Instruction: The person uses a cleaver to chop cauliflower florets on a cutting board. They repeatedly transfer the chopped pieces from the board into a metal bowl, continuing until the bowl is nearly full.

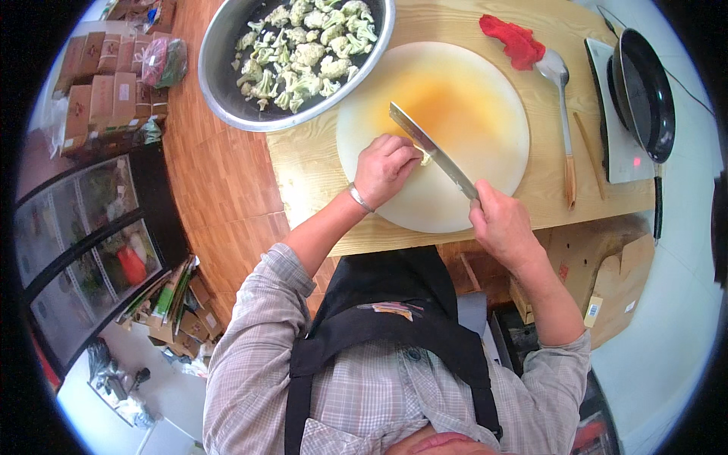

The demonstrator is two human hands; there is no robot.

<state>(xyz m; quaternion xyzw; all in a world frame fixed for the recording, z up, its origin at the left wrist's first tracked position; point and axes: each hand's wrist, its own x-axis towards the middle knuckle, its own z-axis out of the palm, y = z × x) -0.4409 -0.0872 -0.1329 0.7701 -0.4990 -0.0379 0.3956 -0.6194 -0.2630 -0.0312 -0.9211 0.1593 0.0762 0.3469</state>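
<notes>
My right hand (pixel 503 224) grips the handle of a kitchen knife (pixel 435 152), whose blade slants up and left over a round white cutting board (pixel 392 196). Beside the blade, the fingers of my left hand (pixel 389 165) pinch a small cauliflower piece (pixel 424 156), mostly hidden by the fingers and the knife. Whether the edge touches the piece I cannot tell. An orange-yellow stain spreads over the board's middle. At the upper left, a large steel bowl (pixel 213 85) holds many cauliflower florets (pixel 307 54).
Right of the board lie a red cloth (pixel 515 42), a metal ladle with a wooden handle (pixel 562 108) and a thin wooden stick (pixel 590 154). A black frying pan (pixel 645 94) sits on a white cooktop (pixel 625 165). Cardboard boxes (pixel 102 96) and a glass-door fridge (pixel 96 244) stand left of the wooden table (pixel 352 242).
</notes>
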